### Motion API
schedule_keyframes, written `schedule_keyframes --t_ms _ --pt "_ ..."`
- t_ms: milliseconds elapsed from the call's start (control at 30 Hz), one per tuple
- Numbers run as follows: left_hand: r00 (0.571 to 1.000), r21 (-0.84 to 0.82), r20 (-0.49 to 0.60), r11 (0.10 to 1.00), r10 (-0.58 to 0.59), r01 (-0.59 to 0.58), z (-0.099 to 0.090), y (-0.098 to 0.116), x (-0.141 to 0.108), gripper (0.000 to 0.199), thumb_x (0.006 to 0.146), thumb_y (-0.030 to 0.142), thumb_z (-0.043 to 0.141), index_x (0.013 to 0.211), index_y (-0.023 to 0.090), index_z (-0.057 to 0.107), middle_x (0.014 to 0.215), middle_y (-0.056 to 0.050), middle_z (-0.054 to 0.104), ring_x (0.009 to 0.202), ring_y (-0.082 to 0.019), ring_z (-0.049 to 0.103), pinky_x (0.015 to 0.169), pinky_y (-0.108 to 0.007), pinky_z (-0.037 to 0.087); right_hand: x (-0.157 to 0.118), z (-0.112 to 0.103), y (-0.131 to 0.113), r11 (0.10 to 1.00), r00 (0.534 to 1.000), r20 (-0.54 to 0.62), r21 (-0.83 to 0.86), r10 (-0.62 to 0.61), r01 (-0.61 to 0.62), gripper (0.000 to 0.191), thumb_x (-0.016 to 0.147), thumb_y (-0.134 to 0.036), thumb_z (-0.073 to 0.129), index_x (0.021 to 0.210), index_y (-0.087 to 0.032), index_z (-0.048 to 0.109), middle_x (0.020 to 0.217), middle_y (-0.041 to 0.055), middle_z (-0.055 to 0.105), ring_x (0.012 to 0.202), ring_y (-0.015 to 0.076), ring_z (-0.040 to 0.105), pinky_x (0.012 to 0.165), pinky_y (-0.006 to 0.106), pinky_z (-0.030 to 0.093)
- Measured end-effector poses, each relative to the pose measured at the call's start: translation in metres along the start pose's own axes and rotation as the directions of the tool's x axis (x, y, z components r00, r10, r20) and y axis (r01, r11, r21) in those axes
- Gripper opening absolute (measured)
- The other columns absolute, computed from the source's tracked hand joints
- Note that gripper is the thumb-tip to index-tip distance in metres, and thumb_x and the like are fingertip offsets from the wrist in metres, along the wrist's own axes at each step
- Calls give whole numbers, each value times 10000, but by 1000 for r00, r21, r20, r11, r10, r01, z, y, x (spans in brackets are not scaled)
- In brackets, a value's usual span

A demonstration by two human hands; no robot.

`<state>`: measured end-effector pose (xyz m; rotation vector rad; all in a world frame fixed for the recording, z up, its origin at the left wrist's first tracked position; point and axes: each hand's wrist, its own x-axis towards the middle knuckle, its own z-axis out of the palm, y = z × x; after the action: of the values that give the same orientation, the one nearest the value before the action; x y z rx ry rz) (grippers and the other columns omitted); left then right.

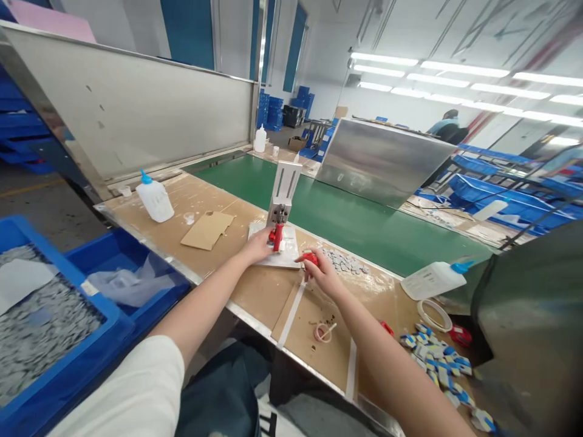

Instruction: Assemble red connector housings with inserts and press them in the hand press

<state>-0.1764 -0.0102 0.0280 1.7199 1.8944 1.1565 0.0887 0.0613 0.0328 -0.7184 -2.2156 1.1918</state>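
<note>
A metal clamping fixture [283, 194] with a red handle [277, 238] stands upright on a pale base plate [291, 258] in the middle of the bench. My left hand [259, 246] is at its left side, fingers closed in against the red parts at the foot; what they grip is partly hidden. To the right of the plate, my right hand [322, 273] pinches a small red plastic part [310, 258] between thumb and fingers. Just beyond that hand lies a spread of small flat grey pieces [346, 262].
Squeeze bottles [155, 200] [432, 280] stand left and lie right. A cardboard piece [207, 230], a tape ring [323, 332] and a pile of blue-and-white pieces [439, 364] lie on the bench. A green conveyor belt [237, 179] runs behind. Blue bins [116, 321] sit left.
</note>
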Motion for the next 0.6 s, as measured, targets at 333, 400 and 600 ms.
schedule_keyframes --t_ms 333,400,600 --pt "987 -159 -49 977 -155 145 4 -25 13 653 752 585 725 1276 198 680 1213 -105 805 1161 -349 737 1032 -433 558 62 29 -70 743 972 210 666 -105 -64 691 882 -881 541 1104 -228 568 813 11 719 394 118 536 412 255 388" --pt "982 -134 -65 977 -175 166 -1 -18 11 623 743 631 700 1201 208 696 1131 -90 816 1099 -345 747 985 -428 566 69 22 -92 670 964 162 742 -212 23 725 881 -895 525 1147 -223 582 919 60 765 404 126 535 437 279 427" --pt "941 58 -201 956 -271 288 -22 12 -27 562 758 714 664 1013 215 715 985 -115 798 956 -355 737 865 -432 543 118 -11 -147 661 977 13 739 -212 133 609 904 -797 624 1168 -253 548 1233 85 785 610 167 688 559 288 528"
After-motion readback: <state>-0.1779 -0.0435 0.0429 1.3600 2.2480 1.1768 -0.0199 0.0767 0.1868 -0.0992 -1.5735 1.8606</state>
